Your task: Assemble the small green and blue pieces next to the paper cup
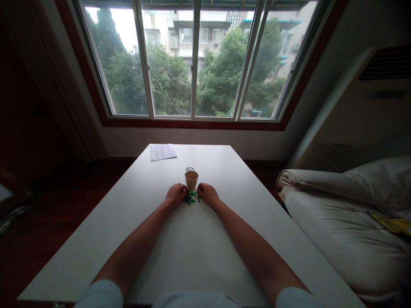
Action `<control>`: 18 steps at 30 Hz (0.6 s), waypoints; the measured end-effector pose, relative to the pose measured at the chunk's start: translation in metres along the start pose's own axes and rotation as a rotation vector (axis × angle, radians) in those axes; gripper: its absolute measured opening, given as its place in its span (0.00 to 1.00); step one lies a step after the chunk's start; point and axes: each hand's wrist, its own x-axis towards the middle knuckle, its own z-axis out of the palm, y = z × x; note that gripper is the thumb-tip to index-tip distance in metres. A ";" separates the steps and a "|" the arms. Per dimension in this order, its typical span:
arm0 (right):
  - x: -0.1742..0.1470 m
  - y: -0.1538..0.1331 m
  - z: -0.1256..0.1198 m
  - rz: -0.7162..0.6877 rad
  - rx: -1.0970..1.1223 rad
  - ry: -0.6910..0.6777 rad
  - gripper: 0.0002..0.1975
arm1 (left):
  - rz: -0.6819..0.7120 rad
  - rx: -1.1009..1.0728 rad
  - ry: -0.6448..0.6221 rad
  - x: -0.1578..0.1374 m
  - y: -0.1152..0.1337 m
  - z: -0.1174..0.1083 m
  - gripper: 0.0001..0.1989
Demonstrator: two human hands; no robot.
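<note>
A brown paper cup (192,181) stands upright on the white table (195,256), its mouth facing up. Small green, blue and yellow pieces (192,198), perhaps beads, lie in a loose heap just in front of it. On the heap's left side is my left hand (176,193), fingers curled in, fingertips at the pieces. My right hand (208,193) rests on the other side, also closed, its fingertips close to the cup and the heap. Whatever either hand pinches is too small to make out. The cup's inside bottom is hidden.
Behind the cup lies a thin dark loop (190,169). Printed paper sheets (163,152) are at the table's far left corner. A padded, cloth-covered seat (334,222) stands along the right. Past the table's far edge is a wide window (192,64).
</note>
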 end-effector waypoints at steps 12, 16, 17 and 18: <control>-0.001 0.002 0.004 0.005 0.078 0.051 0.10 | -0.031 -0.007 -0.018 0.001 0.001 -0.002 0.12; 0.000 0.003 0.007 0.001 0.052 0.078 0.08 | -0.025 0.000 -0.023 0.000 0.001 -0.002 0.11; 0.000 0.003 0.008 -0.001 0.040 0.078 0.07 | -0.024 0.002 -0.024 0.000 0.001 -0.003 0.11; 0.000 0.003 0.008 -0.001 0.027 0.076 0.06 | -0.026 0.005 -0.025 0.000 0.002 -0.003 0.10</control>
